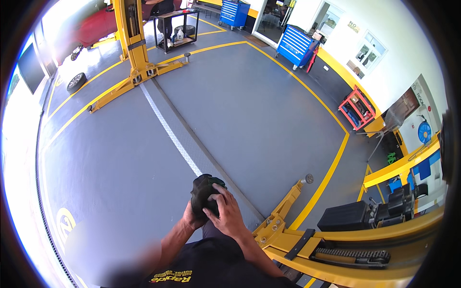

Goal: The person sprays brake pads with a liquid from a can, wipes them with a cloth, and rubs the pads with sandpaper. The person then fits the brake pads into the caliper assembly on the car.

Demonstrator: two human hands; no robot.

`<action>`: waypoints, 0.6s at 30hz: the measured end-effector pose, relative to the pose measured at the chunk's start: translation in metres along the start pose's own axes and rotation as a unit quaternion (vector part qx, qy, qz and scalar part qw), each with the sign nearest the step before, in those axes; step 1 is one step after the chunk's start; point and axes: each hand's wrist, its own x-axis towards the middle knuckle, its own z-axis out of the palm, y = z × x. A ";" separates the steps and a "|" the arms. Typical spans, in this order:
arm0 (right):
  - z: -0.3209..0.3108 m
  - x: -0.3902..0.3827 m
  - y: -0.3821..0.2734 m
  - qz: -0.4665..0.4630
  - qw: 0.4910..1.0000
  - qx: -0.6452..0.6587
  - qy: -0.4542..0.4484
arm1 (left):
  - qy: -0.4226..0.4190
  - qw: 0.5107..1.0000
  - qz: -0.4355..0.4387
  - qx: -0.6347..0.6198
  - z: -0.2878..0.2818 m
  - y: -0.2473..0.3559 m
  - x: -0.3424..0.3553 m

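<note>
In front of my chest I hold a black, soft-looking bundle (200,192) that seems to be cloth; its exact kind does not show. My left hand (190,217) supports it from the left and below, with its fingers mostly hidden behind it. The fingers of my right hand (225,211) curl over its right side, thumb and fingertips pressing into the dark material. Beneath my hands runs a grey metal floor strip (187,129) with a white band along its left side.
A yellow lift post (134,43) stands at the far left, and another lift arm (288,201) reaches in close on my right. Farther off are a loose wheel (76,82), a black work table (175,17) with a person behind it, blue tool cabinets (296,46) and a red cart (357,108).
</note>
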 end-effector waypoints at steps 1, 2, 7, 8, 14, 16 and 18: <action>0.000 0.023 0.015 0.000 1.000 0.000 0.001 | 0.004 1.000 -0.018 0.004 0.000 0.013 0.028; 0.001 0.043 0.030 0.024 0.999 -0.037 0.023 | -0.018 0.992 0.005 0.128 0.001 0.021 0.051; -0.007 0.168 0.058 0.071 0.994 -0.076 0.041 | 0.034 0.998 -0.022 0.057 0.027 0.091 0.139; -0.003 0.199 0.067 0.057 0.995 -0.065 0.039 | 0.045 0.998 -0.017 0.031 0.028 0.111 0.155; 0.050 0.371 0.144 0.052 0.998 -0.026 0.037 | 0.078 0.996 0.020 -0.031 0.019 0.222 0.277; 0.070 0.433 0.173 0.040 0.997 -0.047 0.052 | 0.081 0.995 0.054 -0.013 0.007 0.261 0.317; 0.088 0.499 0.193 0.005 1.000 -0.003 -0.001 | 0.118 0.990 0.073 0.009 -0.007 0.305 0.361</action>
